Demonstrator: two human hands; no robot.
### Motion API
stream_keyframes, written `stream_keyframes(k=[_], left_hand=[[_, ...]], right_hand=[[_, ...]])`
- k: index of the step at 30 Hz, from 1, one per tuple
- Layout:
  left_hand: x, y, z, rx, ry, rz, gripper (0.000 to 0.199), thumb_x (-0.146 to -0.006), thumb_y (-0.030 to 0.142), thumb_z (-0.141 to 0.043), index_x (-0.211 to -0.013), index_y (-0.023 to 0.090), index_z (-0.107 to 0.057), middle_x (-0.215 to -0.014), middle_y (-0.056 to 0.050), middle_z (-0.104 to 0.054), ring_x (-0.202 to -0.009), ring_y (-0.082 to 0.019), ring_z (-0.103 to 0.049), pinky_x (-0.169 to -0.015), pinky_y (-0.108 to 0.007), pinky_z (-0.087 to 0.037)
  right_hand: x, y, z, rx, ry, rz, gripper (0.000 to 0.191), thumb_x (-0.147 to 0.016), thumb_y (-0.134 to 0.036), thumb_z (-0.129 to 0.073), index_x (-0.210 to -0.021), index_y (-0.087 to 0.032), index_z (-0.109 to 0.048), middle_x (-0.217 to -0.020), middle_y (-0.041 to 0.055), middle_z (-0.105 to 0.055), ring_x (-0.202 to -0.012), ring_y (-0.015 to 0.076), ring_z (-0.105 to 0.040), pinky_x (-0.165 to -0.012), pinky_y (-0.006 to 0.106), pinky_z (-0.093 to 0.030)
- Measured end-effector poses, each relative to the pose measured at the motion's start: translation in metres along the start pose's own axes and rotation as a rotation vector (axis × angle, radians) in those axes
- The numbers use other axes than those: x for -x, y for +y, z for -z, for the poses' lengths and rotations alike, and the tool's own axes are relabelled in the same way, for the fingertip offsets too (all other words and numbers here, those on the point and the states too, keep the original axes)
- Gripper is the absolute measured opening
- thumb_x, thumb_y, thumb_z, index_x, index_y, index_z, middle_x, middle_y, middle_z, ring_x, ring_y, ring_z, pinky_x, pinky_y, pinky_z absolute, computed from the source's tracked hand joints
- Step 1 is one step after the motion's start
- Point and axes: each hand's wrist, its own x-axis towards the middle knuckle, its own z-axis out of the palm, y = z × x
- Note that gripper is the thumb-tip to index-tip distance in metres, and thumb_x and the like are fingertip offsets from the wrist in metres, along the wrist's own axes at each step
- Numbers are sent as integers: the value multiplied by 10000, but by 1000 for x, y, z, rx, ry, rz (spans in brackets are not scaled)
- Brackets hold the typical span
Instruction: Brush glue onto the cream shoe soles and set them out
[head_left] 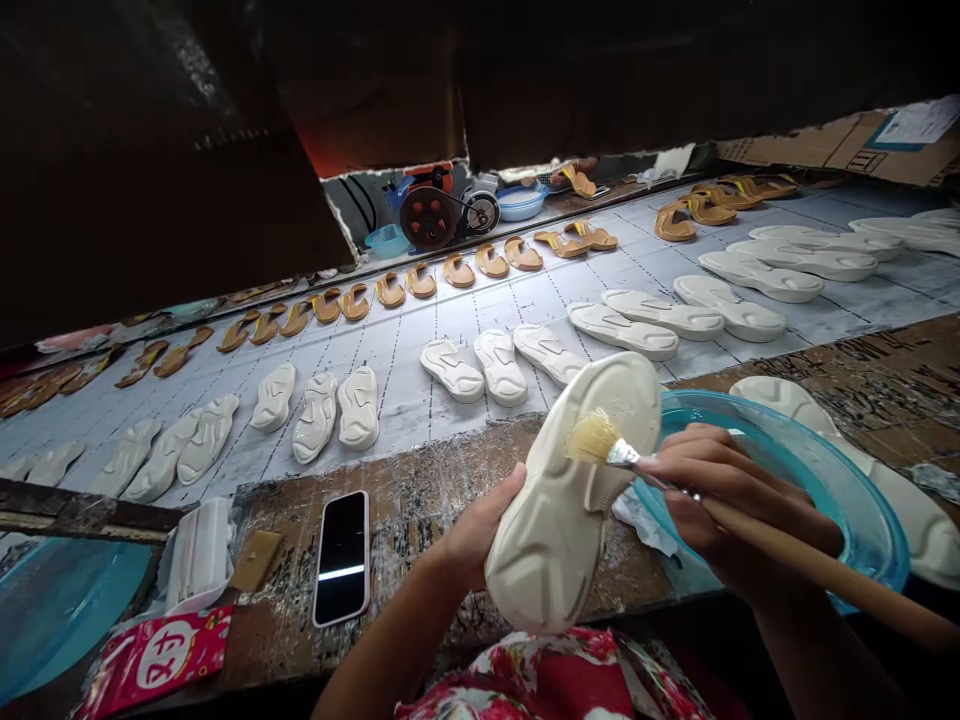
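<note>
Left hand [480,530] gripping a white sole [544,545] over the near worktop [420,500], my right hand [735,490] held a brush [825,572] against it, brushing seemingly half-done; beyond, other soles [501,368] and tan uppers [459,270] lay unjoined.

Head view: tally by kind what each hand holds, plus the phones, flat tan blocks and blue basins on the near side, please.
White sole, in the left hand: 1
Brush, in the right hand: 1
Phone: 1
Tan block: 1
Blue basins: 2
Total: 6
</note>
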Motion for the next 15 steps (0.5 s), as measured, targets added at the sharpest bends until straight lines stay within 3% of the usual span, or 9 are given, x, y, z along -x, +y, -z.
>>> stream_keyframes(k=[4,9,12,15], left_hand=[[10,-2,-3,-13,-43,6,508,-752,561,-545,-936,111,-691,-782,-63,-692,-693,-115,-611,-705,-191,-452],[19,1,-7,-164,83,-31,557,-714,611,-551,-909,105,-680,-730,-55,-656,-647,-112,-551,-687,-219,-422],[25,8,-12,-481,129,-97,610,-775,648,-414,-882,96,-650,-693,-49,-595,-605,-112,-486,-605,-233,-379],[34,15,-21,-907,251,-214,528,-864,558,-301,-869,132,-612,-782,-41,-545,-708,-128,-474,-677,-246,-363]], right_hand=[[-12,4,1,110,83,87,331,-750,-75,-527,-1023,-248,-597,-798,21,-598,-741,147,-551,-689,350,-424],[-16,5,8,145,121,49,279,-754,-64,-508,-968,-215,-603,-808,19,-593,-747,144,-556,-716,352,-421],[-22,-10,10,97,8,85,198,-761,-89,-508,-906,-199,-585,-724,0,-567,-692,131,-542,-696,341,-392],[-25,-28,10,196,-179,135,146,-783,-88,-499,-871,-187,-559,-692,-9,-564,-689,113,-532,-719,334,-347]])
